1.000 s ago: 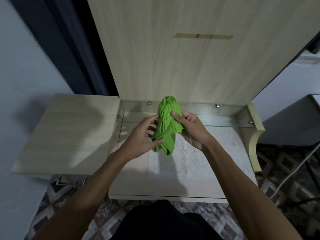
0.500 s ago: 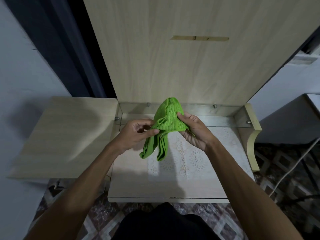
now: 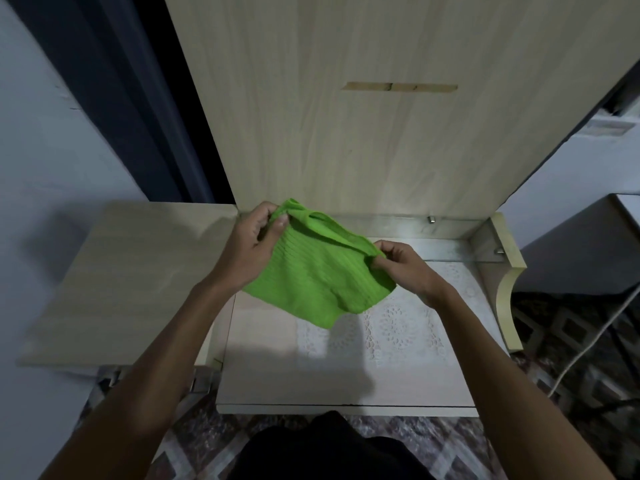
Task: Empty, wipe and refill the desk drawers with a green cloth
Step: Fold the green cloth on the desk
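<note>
A bright green ribbed cloth (image 3: 317,275) hangs spread between both hands above the desk. My left hand (image 3: 249,249) pinches its upper left corner between thumb and fingers. My right hand (image 3: 405,266) pinches the right edge. The cloth's lower part droops toward the desk surface (image 3: 346,372), which carries a white lace mat (image 3: 398,323). No drawer shows in this view.
A tall light-wood panel (image 3: 363,133) rises behind the desk, with a glass shelf (image 3: 450,247) at its foot. A lower wooden side top (image 3: 121,282) lies to the left. A white cable (image 3: 588,344) runs over the patterned floor on the right, near a dark cabinet (image 3: 581,244).
The hands have moved apart and the cloth, bunched and hanging in folds before, is now opened out wide between them.
</note>
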